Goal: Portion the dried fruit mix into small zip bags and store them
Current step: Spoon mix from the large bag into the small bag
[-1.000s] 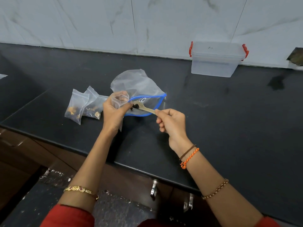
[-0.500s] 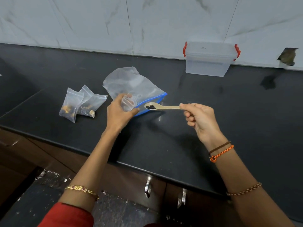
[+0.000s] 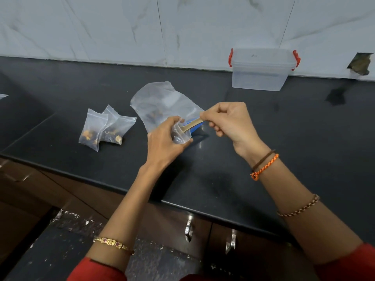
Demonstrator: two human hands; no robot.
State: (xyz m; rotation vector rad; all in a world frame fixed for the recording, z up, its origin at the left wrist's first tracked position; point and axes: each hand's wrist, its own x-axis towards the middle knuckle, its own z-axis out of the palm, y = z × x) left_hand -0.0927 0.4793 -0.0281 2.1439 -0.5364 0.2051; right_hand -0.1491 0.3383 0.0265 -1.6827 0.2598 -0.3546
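My left hand (image 3: 164, 138) grips a small clear zip bag (image 3: 181, 134) just above the black counter (image 3: 263, 155), its mouth held open. My right hand (image 3: 229, 120) pinches the handle of a wooden spoon (image 3: 190, 125), whose bowl end points down into that small bag. Behind them lies the large clear bag with a blue zip edge (image 3: 160, 102), a little dried fruit visible inside. Two filled small zip bags (image 3: 105, 127) lie together on the counter to the left.
A clear plastic storage box with red clips (image 3: 261, 69), lid on, stands against the marble wall at the back right. The counter's front edge (image 3: 121, 191) runs diagonally below my hands, with cabinet handles (image 3: 188, 230) underneath.
My right hand has swung the spoon from level beside the small bag to tilted down into its mouth. My left hand has turned the small bag toward the spoon.
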